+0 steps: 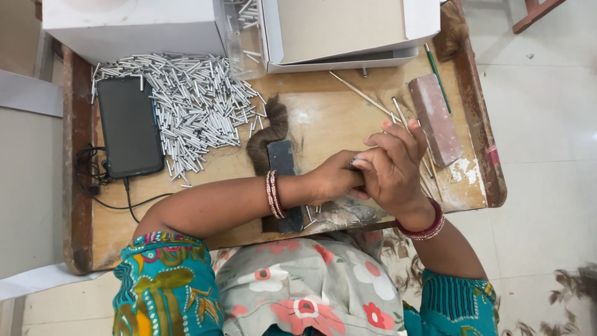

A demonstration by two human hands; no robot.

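My left hand [333,179] and my right hand [393,167] meet over the front middle of a low wooden table [336,118]. Both sets of fingers close around something small between them; I cannot make out what it is. A tuft of brown hair [268,134] lies just left of my hands, beside a dark flat block [283,158] that runs under my left wrist. A large heap of short silver metal tubes [193,106] spreads over the back left of the table. A few loose tubes [311,214] lie under my left hand.
A black phone [129,127] with a cable lies at the left edge. White cardboard boxes [348,31] stand at the back. A reddish brick-like block [435,121] and thin sticks [364,94] lie at the right. Hair clumps [572,286] litter the floor.
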